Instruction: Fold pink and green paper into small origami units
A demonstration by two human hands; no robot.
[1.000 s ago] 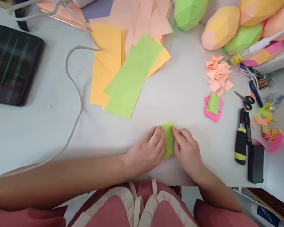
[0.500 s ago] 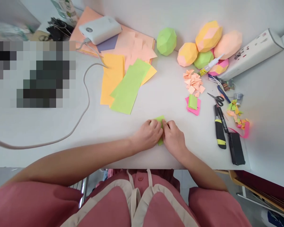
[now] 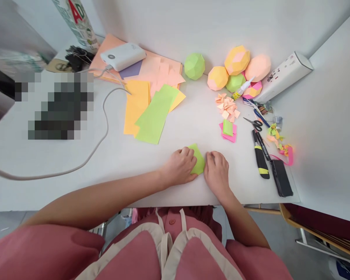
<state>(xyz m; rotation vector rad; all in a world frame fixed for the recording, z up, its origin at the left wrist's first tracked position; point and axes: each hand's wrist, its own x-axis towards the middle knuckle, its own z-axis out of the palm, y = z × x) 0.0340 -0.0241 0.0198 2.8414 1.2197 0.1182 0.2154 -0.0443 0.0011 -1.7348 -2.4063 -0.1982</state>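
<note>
A small piece of green paper (image 3: 198,160) lies on the white table in front of me, partly covered. My left hand (image 3: 181,165) presses on its left side with fingers curled over it. My right hand (image 3: 217,169) has its fingers bent together at the paper's right corner; the fingertips are partly hidden, and it appears to hold that edge. Just beyond the hands, to the right, rest a small stack of green and pink paper squares (image 3: 228,128) and a heap of peach paper pieces (image 3: 226,105).
Green sheets (image 3: 157,116) and yellow sheets (image 3: 134,116) lie left of centre, near a white power bank (image 3: 123,56) with its cable (image 3: 100,144). Faceted paper balls (image 3: 194,66) line the wall. Scissors (image 3: 254,123), a utility knife (image 3: 261,157) and a black case (image 3: 281,177) lie right.
My hands have moved apart, the right one shifting outward to the right. More of the green paper shows between them. The head view has tilted and shifted slightly.
</note>
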